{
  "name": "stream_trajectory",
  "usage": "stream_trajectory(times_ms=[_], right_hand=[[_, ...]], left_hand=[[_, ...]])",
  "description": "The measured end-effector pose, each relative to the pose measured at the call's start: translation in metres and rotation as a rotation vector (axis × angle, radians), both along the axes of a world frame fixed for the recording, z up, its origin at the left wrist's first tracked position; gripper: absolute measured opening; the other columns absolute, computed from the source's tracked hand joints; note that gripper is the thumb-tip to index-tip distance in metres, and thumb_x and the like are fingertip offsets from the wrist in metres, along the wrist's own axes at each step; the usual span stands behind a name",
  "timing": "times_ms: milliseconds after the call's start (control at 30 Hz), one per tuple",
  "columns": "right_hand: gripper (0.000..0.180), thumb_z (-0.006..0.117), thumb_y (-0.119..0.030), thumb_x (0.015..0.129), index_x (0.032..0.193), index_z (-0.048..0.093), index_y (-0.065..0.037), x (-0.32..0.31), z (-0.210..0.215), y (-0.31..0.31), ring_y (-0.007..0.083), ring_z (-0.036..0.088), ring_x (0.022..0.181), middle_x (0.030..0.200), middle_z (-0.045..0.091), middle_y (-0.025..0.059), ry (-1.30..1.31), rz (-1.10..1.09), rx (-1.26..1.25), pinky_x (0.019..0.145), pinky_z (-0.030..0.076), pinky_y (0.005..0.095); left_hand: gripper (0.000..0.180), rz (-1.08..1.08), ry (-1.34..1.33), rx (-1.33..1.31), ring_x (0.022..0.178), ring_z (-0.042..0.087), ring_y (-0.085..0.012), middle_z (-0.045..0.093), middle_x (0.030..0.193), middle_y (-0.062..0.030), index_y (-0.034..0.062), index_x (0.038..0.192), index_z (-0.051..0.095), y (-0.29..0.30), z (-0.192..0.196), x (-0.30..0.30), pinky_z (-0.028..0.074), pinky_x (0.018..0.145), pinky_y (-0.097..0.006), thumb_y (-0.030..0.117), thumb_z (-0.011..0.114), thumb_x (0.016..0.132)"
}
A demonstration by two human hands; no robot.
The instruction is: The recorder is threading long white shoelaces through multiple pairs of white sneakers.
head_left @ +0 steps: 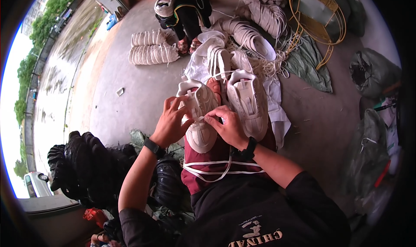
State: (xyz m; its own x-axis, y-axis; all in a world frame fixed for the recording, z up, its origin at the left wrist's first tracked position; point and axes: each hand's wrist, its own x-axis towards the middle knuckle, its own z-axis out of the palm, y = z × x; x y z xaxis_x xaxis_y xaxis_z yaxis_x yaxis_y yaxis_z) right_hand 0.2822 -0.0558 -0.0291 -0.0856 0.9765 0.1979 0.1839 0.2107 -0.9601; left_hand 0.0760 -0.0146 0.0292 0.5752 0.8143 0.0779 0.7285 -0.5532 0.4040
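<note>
Two pale cream sneakers lie side by side on my lap, toes toward me: the left sneaker [203, 138] and the right sneaker [255, 122]. My left hand [170, 122] grips the left sneaker's side, its bent fingers on the upper near the tongue and its thumb lower down. Over the same sneaker's lacing area, my right hand [226, 125] pinches a white shoelace [200, 118] between thumb and forefinger. Slack white lace [206, 164] hangs in loops across my dark red trousers [197, 182]. The fingertips partly cover the eyelets.
Beyond my knees are piles of tied pale shoe uppers [249, 37] and two bundles [151, 52] on the concrete floor. Another person [190, 13] sits ahead. A yellow round frame [318, 26] stands far right; black wrapped bundles [93, 164] lie left, grey-green sacks [372, 74] right.
</note>
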Motion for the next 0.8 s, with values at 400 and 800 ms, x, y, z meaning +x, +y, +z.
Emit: stream_trajectory(times_ms=[400, 800], right_hand=[[0.026, 0.058, -0.024, 0.096, 0.097, 0.058, 0.002, -0.026, -0.032, 0.007, 0.0217, 0.051, 0.102, 0.105, 0.055, 0.0114, -0.07, -0.2, 0.045, 0.092, 0.039, 0.0333], [0.118, 0.07, -0.049, 0.078, 0.145, -0.004, 0.014, -0.038, -0.058, 0.001, 0.0474, 0.001, 0.144, 0.151, 0.003, 0.0359, -0.228, 0.023, 0.056, 0.118, 0.008, 0.0501]], left_hand=[[0.015, -0.028, -0.034, 0.018, 0.123, 0.039, -0.0381, 0.05, 0.131, -0.0105, 0.0055, 0.083, 0.064, 0.001, -0.003, -0.005, 0.039, 0.102, -0.045, 0.011, 0.074, 0.073], [0.011, 0.083, -0.05, 0.036, 0.116, 0.05, -0.0346, 0.053, 0.127, -0.0141, 0.0019, 0.086, 0.061, 0.0, 0.007, -0.021, 0.044, 0.097, -0.041, 0.003, 0.067, 0.077]])
